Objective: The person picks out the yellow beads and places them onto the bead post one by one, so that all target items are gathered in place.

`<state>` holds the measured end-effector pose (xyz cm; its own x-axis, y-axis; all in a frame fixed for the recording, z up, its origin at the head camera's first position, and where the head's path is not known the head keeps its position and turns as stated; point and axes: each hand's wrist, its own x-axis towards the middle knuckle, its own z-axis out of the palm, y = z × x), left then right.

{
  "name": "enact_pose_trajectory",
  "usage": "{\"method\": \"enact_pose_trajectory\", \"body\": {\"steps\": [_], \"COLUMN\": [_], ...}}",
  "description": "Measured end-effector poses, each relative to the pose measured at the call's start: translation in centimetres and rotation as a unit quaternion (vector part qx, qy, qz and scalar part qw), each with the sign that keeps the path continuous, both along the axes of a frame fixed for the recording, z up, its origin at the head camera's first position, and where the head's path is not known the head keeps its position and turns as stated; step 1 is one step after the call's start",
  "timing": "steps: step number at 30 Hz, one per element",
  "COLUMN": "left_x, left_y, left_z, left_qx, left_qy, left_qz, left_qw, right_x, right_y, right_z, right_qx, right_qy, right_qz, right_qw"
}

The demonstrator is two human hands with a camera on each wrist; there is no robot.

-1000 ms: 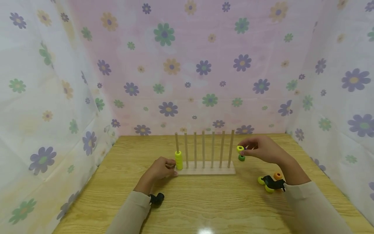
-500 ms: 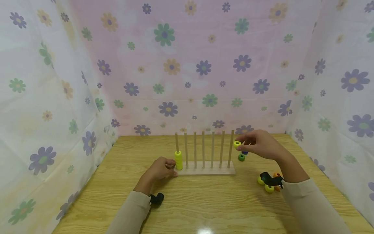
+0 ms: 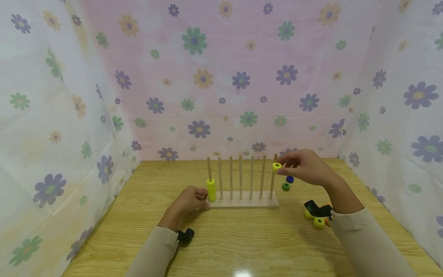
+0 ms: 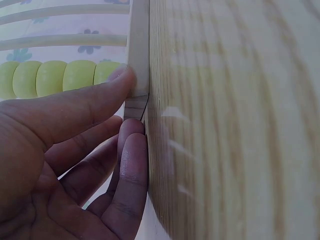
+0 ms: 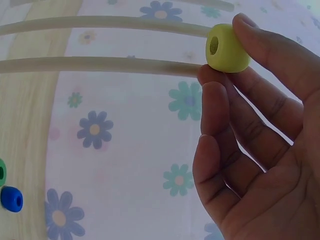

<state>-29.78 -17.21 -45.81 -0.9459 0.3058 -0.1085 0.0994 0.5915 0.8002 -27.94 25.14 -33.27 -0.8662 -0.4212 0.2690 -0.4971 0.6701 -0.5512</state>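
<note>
Head view gives us, nearest first, two sleeves (image 3: 155, 246) above the bench (image 3: 225, 242), on the near side of the rack (image 3: 238, 202). Right of the rack and nearer than it, we see two loose yellow beads (image 3: 319, 223) and an orange bead (image 3: 327, 222), partly hidden by a black wrist camera (image 3: 316, 209). At the rack's left end, the left hand (image 3: 189, 200) grips the base, thumb on its near face, the other fingers bent round the end. A yellow stack (image 3: 211, 190) sits on the rack's leftmost peg. By the top of the rack's rightmost peg, the right hand (image 3: 309, 168) pinches a bead (image 3: 277, 167), also yellow, between thumb and fingertips, the other fingers loosely bent; we see its hole beside the peg, but cannot tell whether they touch. Just right of the rack lie a green bead (image 3: 285, 187) and, slightly farther, a blue bead (image 3: 290, 179). Behind the rack hangs flowered cloth (image 3: 235, 96).
</note>
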Motion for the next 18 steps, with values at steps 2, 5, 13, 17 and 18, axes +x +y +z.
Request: {"method": "enact_pose_trajectory", "body": {"steps": [2, 5, 13, 17, 18], "left_x": [0.0, 0.0, 0.0, 0.0, 0.0], "left_y": [0.0, 0.0, 0.0, 0.0, 0.0], "left_z": [-0.1, -0.1, -0.1, -0.1, -0.1], "left_qx": [0.0, 0.004, 0.003, 0.001, 0.002], "left_qy": [-0.001, -0.001, 0.006, 0.007, 0.007], "left_qz": [0.001, 0.001, -0.001, -0.001, -0.002], "left_qw": [1.0, 1.0, 1.0, 1.0, 1.0], "right_x": [0.0, 0.0, 0.2, 0.4, 0.4], "right_y": [-0.2, -0.5, -1.6, -2.2, -2.3], "right_z": [0.2, 0.5, 1.3, 1.7, 1.8], "right_qx": [-0.001, -0.002, -0.008, -0.01, -0.013], "right_qy": [0.007, 0.018, 0.027, 0.03, 0.029], "right_qz": [0.003, 0.011, 0.016, 0.018, 0.018], "right_qw": [1.0, 0.9998, 0.9995, 0.9993, 0.9993]}}
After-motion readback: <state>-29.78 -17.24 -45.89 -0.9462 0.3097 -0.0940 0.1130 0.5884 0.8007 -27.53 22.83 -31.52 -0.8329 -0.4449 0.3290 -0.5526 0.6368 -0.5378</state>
